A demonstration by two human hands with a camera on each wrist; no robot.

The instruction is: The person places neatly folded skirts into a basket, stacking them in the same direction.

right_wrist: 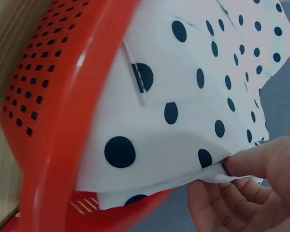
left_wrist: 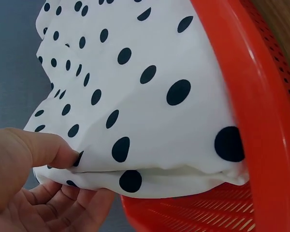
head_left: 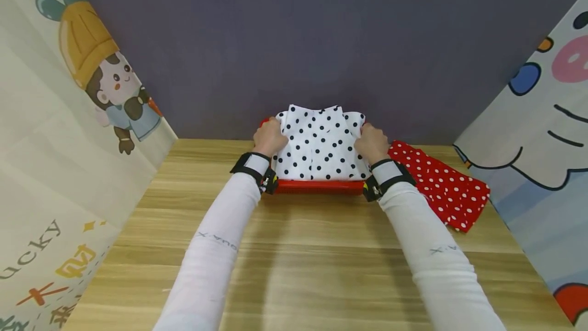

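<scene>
A folded white cloth garment with black polka dots [head_left: 317,142] lies in a red plastic basket [head_left: 321,186], its far part rising above the rim. At the garment's left side my left hand [head_left: 270,138] pinches the folded edge between thumb and fingers; the left wrist view shows this hand [left_wrist: 53,179] up close. On the opposite side my right hand [head_left: 371,143] pinches the other edge, with the thumb on top and the fingers beneath in the right wrist view [right_wrist: 246,186]. Most of the basket's inside is hidden under the cloth.
Right of the basket, a folded red cloth with white dots [head_left: 441,185] lies on the wooden table [head_left: 321,259], partly behind my right forearm. A dark grey panel [head_left: 321,40] stands behind the basket. Printed curtains hang at the left [head_left: 69,167] and right [head_left: 528,142].
</scene>
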